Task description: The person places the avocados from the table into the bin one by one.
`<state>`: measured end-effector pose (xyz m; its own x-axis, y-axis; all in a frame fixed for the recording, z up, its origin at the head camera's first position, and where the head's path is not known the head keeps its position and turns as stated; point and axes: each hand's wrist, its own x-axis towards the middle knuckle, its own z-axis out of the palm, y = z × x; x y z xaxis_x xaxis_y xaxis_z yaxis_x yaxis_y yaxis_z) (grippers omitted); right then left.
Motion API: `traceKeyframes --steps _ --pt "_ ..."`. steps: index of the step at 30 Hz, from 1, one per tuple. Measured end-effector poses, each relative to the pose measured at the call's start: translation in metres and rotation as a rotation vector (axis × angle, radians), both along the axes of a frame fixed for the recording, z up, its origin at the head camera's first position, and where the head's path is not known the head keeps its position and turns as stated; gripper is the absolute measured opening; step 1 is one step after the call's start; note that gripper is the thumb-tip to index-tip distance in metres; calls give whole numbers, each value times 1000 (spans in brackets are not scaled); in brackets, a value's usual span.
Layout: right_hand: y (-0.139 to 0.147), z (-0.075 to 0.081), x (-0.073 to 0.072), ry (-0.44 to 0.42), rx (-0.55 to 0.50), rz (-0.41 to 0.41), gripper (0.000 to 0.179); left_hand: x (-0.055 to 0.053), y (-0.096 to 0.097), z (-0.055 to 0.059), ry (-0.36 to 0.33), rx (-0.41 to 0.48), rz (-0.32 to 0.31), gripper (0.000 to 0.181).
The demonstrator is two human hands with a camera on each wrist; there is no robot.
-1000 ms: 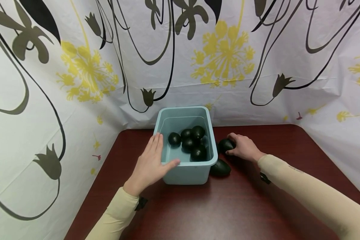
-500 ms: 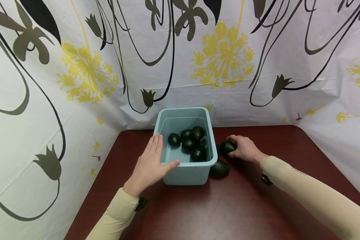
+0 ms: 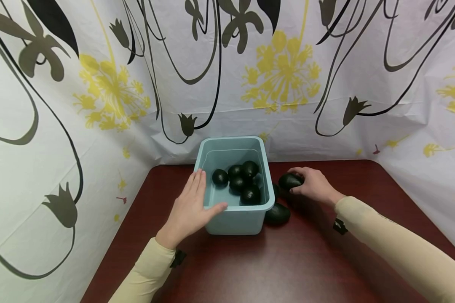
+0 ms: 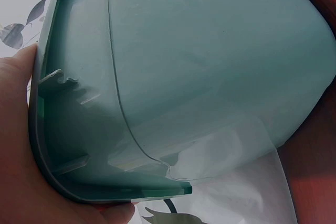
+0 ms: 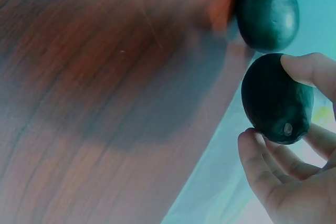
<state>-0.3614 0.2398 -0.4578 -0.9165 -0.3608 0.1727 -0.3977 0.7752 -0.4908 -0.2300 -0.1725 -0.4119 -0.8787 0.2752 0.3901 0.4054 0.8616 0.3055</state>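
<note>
My right hand [image 3: 314, 185] grips a dark green avocado [image 3: 290, 182] just right of a light blue plastic bin [image 3: 233, 223]. In the right wrist view, thumb and fingers pinch this avocado [image 5: 278, 100] from opposite sides, its stem end showing. My left hand [image 3: 187, 212] rests straight-fingered on the bin's near left corner, thumb along the front rim. The left wrist view has the bin's outer wall [image 4: 199, 66] below that hand. Several avocados [image 3: 238, 183] lie inside the bin. Beside its right wall lie another avocado [image 3: 277, 214] and one partly hidden [image 3: 276, 190].
A dark red-brown wooden table [image 3: 288, 269] carries everything. White fabric [image 3: 227, 97] with grey and yellow flower prints hangs behind it and along the sides. The bin stands near the table's back edge.
My right hand has shifted slightly right with the avocado, which now sits a little farther from the bin. The left hand has stayed on the rim.
</note>
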Motion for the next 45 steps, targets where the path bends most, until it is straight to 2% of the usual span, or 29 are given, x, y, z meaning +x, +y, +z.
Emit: traceKeyframes --steps 21,29,36,45 --pt "3 18 7 37 -96 -31 64 0 0 0 -11 -1 1 111" --pt "0 33 10 41 -135 -70 59 -1 0 0 -11 -4 -4 111" --pt "-3 49 13 65 -147 -59 60 -1 0 1 -8 -4 -2 111" --pt "-6 59 16 76 -164 -43 62 -2 0 0 -16 -1 -2 111"
